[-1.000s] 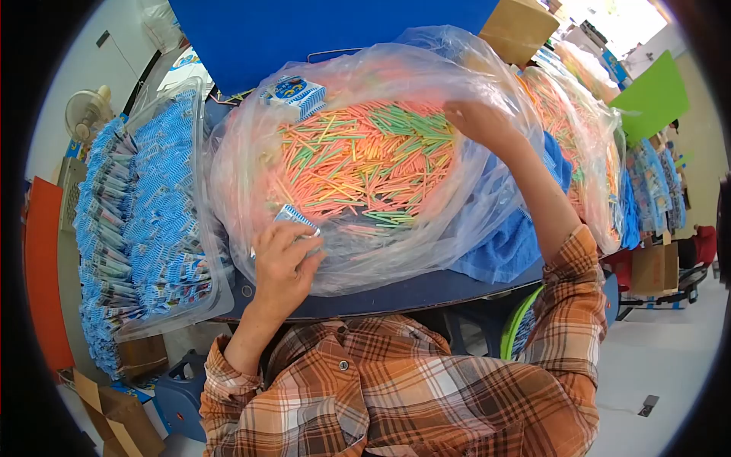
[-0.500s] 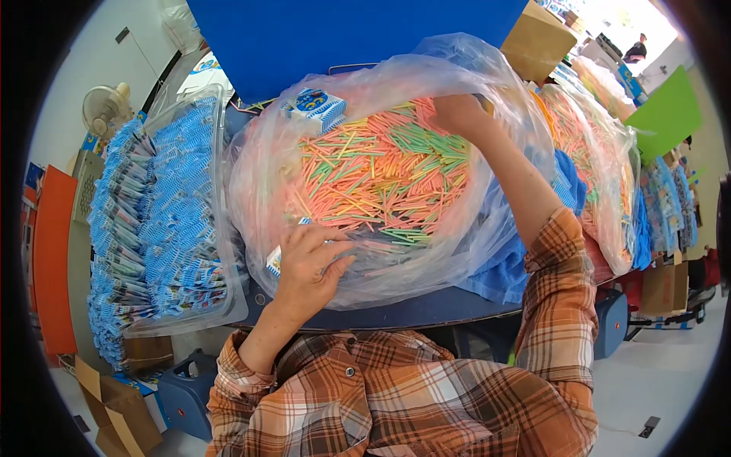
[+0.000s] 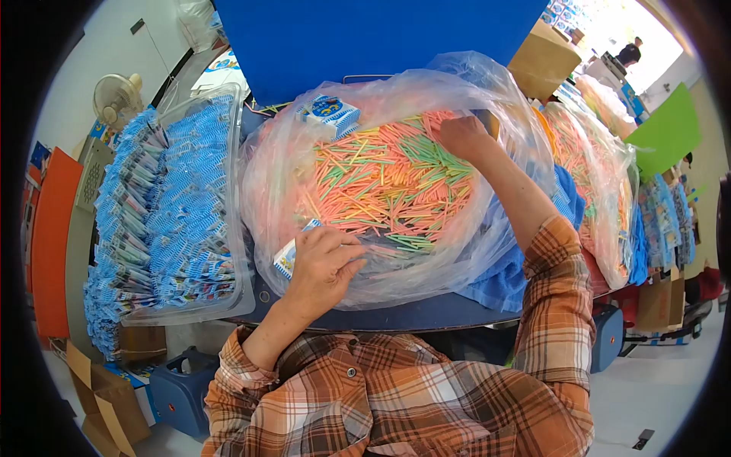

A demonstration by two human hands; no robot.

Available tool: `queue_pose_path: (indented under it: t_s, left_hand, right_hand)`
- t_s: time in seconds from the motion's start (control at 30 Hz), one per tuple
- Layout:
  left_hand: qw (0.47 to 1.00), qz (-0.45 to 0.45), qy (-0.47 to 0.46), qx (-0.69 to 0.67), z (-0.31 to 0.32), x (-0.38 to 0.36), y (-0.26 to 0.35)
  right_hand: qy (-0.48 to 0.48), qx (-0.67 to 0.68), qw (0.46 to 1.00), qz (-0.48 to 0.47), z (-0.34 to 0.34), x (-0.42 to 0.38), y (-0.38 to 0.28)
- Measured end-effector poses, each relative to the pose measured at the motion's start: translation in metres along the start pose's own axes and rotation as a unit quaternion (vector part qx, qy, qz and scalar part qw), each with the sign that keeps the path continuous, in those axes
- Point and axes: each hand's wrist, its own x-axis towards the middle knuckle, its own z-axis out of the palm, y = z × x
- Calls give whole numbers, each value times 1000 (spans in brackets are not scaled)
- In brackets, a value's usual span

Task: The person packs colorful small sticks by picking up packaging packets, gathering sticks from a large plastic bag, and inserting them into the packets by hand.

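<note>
Pink, yellow and green thin sticks [image 3: 381, 179] lie heaped inside a large clear plastic bag [image 3: 266, 183], its mouth spread wide. My left hand [image 3: 327, 263] is at the bag's near left side, closed around a small blue-and-white box [image 3: 286, 257] that is partly hidden behind the fingers. At the far right of the heap, my right hand [image 3: 463, 139] reaches down into the sticks with its fingers curled. Its fingertips are hidden, so what they hold does not show. Another blue-and-white box [image 3: 332, 113] rests on the bag's far left rim.
On the left stands a clear plastic tub [image 3: 242, 228] packed with rows of blue-striped packets [image 3: 190, 198]. A blue panel [image 3: 381, 38] rises behind the bag. To the right are a blue cloth [image 3: 495, 278] and another bag of sticks [image 3: 601, 190]. A distant person [image 3: 629, 53] is at the upper right.
My right hand has shifted slightly down and right in view, still at the far side of the heap. My left hand stays with the small box, which shows more now. The whole view has tilted a little.
</note>
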Motion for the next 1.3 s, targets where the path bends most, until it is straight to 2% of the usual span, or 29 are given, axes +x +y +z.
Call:
queue_pose_path:
  t_s: [0.13,0.17,0.23,0.3,0.37,0.4,0.47,0.57,0.6,0.67,0.7,0.77,0.83,0.9,1.0,1.07,1.17,1.27,1.3]
  left_hand:
    - [1000,-13,-3,-23,-2,4,1]
    - [995,-55,-3,-86,1,5,1]
    - [967,-144,0,-210,13,6,4]
    - [886,-280,-5,-369,22,18,19]
    - [751,-357,83,-549,46,29,30]
    - [704,-368,75,-603,49,32,30]
    - [601,-375,54,-703,51,37,28]
    - [575,-365,98,-726,76,18,6]
    - [579,-358,92,-727,74,15,-1]
    - [583,-345,81,-731,67,4,-10]
    - [567,-347,71,-743,61,2,-7]
    - [534,-349,47,-768,45,8,6]
    - [538,-347,17,-768,41,5,10]
    - [561,-344,6,-753,36,5,17]
    - [612,-337,14,-715,33,3,19]
    - [631,-329,2,-702,41,-3,9]
    - [591,-370,7,-717,35,-3,18]
    - [603,-344,29,-719,35,0,24]
    - [625,-349,13,-698,36,-2,22]
  right_hand:
    - [21,49,998,37,-9,-25,13]
    - [33,71,996,35,-16,-37,13]
    - [46,200,978,-36,-20,-59,3]
    - [35,306,944,-117,-32,-82,-29]
    - [16,379,909,-175,-48,-103,-79]
    - [12,410,892,-189,-49,-111,-103]
    - [31,454,877,-154,-39,-121,-142]
    - [44,417,898,-136,-47,-133,-164]
    - [15,436,894,-108,-66,-138,-167]
    - [13,471,872,-128,-81,-144,-157]
    - [12,488,862,-136,-85,-146,-153]
    - [212,397,874,-182,-93,-142,-156]
    - [282,376,859,-206,-91,-141,-162]
    - [232,439,840,-221,-82,-138,-169]
    - [154,456,843,-241,-84,-137,-168]
    - [166,458,837,-249,-82,-138,-169]
    - [143,481,828,-249,-84,-142,-167]
    - [152,460,837,-256,-76,-145,-168]
    - [166,442,842,-261,-74,-145,-168]
